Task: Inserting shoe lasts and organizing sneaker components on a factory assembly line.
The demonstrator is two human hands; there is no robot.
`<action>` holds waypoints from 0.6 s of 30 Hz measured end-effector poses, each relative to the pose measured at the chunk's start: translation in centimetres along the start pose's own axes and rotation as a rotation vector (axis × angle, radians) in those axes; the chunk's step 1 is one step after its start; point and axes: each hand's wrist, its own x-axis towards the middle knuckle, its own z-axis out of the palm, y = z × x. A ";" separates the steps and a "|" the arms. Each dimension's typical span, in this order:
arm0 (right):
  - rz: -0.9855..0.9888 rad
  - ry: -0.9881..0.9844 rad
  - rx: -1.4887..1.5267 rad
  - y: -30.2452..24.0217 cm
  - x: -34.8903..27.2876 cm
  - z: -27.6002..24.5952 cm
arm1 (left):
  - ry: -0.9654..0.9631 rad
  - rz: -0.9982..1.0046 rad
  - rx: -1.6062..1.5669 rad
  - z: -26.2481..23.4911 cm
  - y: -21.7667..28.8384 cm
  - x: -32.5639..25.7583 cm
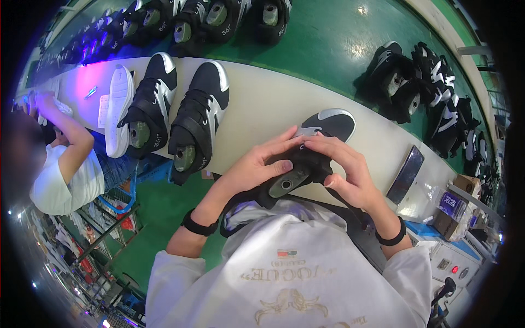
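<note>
A black sneaker upper (334,124) with a grey-white toe edge lies on the pale bench right in front of me, toe pointing away. A green shoe last (288,183) with a round hole shows in its heel opening. My left hand (261,163) grips the shoe from the left, thumb along the collar and fingers over the tongue. From the right, my right hand (350,170) presses its fingertips onto the same tongue and strap area, its thumb at the side. The fingertips of both hands meet there, and the laces beneath are partly hidden.
To the left stand two similar black sneakers (200,112) (153,104) and a white sole (118,106). A phone (407,174) lies at right near boxes (451,210). Beyond, a green conveyor (328,41) carries several shoes. A person (63,158) sits at far left.
</note>
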 end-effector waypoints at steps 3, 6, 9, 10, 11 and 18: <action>-0.067 -0.119 -0.022 0.5 0.2 -0.6 | 0.161 0.167 0.344 0.1 0.5 0.0; -0.069 -0.200 -0.167 -0.6 1.1 -0.9 | 0.358 0.353 0.875 -1.5 1.6 1.8; 0.069 -0.316 -0.223 -2.0 1.9 -1.9 | 0.437 0.262 0.985 -0.2 5.1 0.6; 0.115 -0.378 -0.218 -2.8 2.4 -2.5 | 0.579 0.241 0.892 1.3 5.9 -0.4; 0.110 -0.380 -0.216 -2.7 2.6 -2.9 | 0.598 0.127 0.730 2.8 6.5 -1.9; 0.053 -0.428 -0.189 -2.1 4.1 -3.4 | 0.307 0.344 1.001 7.3 3.4 -6.2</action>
